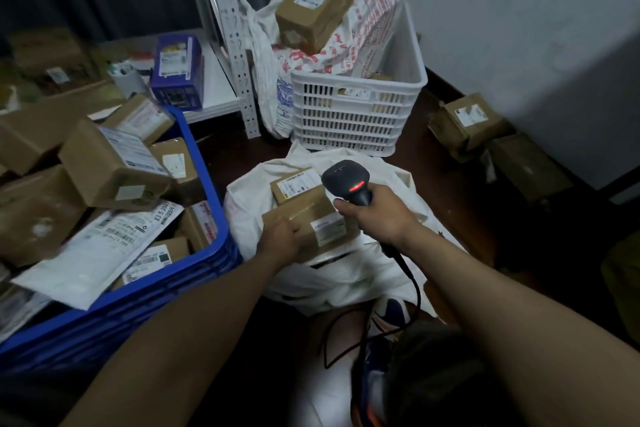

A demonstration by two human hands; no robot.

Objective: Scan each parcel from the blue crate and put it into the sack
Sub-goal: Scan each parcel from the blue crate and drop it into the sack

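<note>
A: Where are the hands?
B: Left hand point(280, 236) grips a box point(313, 215) in the sack point(247, 199) mouth; right hand point(377, 217) holds the scanner point(346, 180) just above it, red light on.
A: And the crate point(211, 246)?
B: Left of the sack, blue, heaped with parcels point(114, 166). A white basket point(349, 116) stands beyond.

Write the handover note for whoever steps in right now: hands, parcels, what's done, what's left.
Left hand grips the brown parcel at the mouth of the sack.
Right hand holds the scanner, red light on, above that parcel.
Done: at least one labelled parcel lies in the sack.
The blue crate is piled with boxes and a white mailer.
Left: bag this parcel (scanned or not, unclear), then scan and bag the rest.
</note>
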